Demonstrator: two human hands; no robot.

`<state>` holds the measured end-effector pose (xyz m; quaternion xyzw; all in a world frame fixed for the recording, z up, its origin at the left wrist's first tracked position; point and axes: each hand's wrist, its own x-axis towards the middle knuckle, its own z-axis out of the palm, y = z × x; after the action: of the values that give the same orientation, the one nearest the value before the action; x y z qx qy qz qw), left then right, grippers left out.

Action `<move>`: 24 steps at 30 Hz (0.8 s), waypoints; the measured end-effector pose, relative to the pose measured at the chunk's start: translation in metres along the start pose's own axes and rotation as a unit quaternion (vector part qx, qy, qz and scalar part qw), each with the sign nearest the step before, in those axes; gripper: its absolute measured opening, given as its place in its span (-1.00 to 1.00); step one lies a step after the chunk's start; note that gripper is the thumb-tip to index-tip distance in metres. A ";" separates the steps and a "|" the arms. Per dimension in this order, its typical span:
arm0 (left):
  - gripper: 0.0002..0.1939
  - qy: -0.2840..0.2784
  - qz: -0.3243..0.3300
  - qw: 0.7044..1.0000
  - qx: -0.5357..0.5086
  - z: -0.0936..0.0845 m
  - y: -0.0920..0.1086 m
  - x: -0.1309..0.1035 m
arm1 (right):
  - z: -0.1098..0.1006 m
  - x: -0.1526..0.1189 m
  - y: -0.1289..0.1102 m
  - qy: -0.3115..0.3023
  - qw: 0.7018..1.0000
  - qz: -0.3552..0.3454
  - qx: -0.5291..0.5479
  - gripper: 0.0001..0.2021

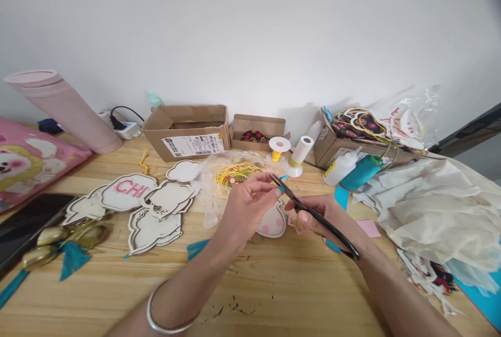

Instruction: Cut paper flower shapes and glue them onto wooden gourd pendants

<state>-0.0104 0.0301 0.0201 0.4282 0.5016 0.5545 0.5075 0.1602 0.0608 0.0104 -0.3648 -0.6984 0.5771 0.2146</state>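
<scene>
My right hand [324, 214] grips a pair of black scissors [332, 230], their blades pointing up and left towards my left fingertips. My left hand [246, 206] is closed in a pinch on a small teal piece [281, 190] right beside the blades; its exact kind is too small to make out. Below and behind the hands lies a pale rounded plaque with pink dots [273, 222], partly hidden. Teal tassel threads [198, 248] stick out from behind my left forearm. Just beyond my left hand, a clear plastic bag holds yellow cords [235, 176].
Cloud-shaped plaques [156, 230] and gold ornaments with teal tassels [76, 245] lie to the left. Cardboard boxes [188, 144] stand along the wall. White spools [303, 149], a glue bottle [342, 167], a teal thread cone [360, 172] and crumpled fabric [446, 212] sit to the right.
</scene>
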 end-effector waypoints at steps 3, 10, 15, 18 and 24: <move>-0.92 -0.010 0.004 1.000 -0.006 0.000 -0.001 0.000 | -0.001 -0.001 -0.002 -0.016 1.000 0.010 0.012 -0.41; -0.89 -0.049 -0.014 0.999 -0.011 -0.004 0.001 0.001 | -0.005 -0.003 0.000 -0.044 0.999 0.005 0.017 -0.33; -0.88 -0.060 -0.020 0.998 -0.003 -0.006 0.001 0.001 | -0.006 -0.003 -0.003 -0.043 0.999 0.007 0.015 -0.35; -0.89 -0.062 -0.010 0.998 0.010 -0.007 0.000 0.001 | -0.005 -0.003 -0.005 -0.040 0.999 0.003 0.009 -0.37; -0.90 -0.062 -0.002 0.998 0.029 -0.008 0.000 0.002 | -0.006 -0.003 -0.005 -0.045 0.999 0.005 -0.023 -0.38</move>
<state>-0.0181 0.0313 0.0188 0.4758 0.4858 0.5108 0.5260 0.1651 0.0621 0.0172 -0.3467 -0.7188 0.5777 0.1715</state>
